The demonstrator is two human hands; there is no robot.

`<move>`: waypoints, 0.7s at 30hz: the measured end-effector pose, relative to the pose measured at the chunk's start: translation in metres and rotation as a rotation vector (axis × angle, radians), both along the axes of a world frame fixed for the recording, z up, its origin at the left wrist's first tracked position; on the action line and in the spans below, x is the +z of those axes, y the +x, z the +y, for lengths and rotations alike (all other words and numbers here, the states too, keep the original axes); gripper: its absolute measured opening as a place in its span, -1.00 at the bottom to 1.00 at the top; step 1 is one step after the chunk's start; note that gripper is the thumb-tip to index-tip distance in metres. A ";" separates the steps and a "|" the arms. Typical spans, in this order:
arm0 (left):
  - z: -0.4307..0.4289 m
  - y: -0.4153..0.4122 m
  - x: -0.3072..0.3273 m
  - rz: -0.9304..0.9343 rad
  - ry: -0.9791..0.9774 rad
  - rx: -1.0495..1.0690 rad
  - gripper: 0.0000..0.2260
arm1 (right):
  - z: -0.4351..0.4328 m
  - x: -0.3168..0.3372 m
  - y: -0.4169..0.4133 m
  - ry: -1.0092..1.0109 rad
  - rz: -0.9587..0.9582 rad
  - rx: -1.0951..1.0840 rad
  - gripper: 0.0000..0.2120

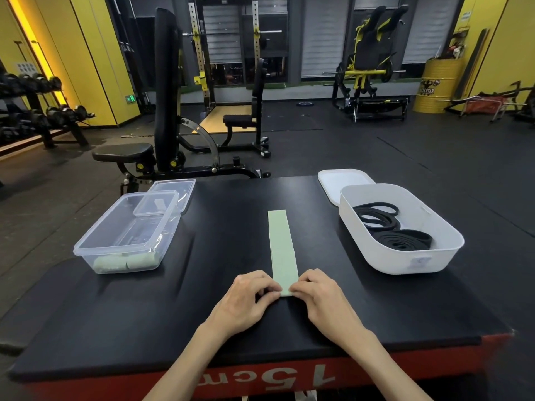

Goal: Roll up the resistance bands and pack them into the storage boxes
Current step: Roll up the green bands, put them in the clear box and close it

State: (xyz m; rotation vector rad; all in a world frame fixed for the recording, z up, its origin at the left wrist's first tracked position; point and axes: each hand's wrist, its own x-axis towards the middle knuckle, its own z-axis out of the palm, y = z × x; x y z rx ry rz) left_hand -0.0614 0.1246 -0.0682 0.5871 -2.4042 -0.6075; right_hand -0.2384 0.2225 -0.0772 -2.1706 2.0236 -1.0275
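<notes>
A pale green resistance band [281,247] lies flat and straight on the black platform [220,319], running away from me. My left hand [249,299] and my right hand [320,296] pinch its near end from either side, fingertips curled onto the band's corners. A clear plastic box [127,235] at the left holds two or three rolled pale green bands [121,263] at its near end. A white tub [405,250] at the right holds coiled black bands [388,227].
Clear lids [165,198] rest on and behind the clear box. A white lid [338,182] lies behind the white tub. Beyond the platform stand a black weight bench [162,140], a dumbbell rack at far left and gym machines.
</notes>
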 end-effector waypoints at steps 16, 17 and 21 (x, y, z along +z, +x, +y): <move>0.004 0.001 0.003 -0.008 -0.017 -0.026 -0.97 | 0.004 0.005 -0.002 0.032 -0.062 0.007 -0.90; 0.004 0.002 0.003 -0.004 -0.025 -0.029 -0.98 | 0.003 0.005 -0.002 0.029 -0.071 0.003 -0.90; 0.003 0.002 0.001 -0.015 -0.039 -0.041 -0.96 | 0.002 0.004 -0.003 0.028 -0.102 -0.004 -0.90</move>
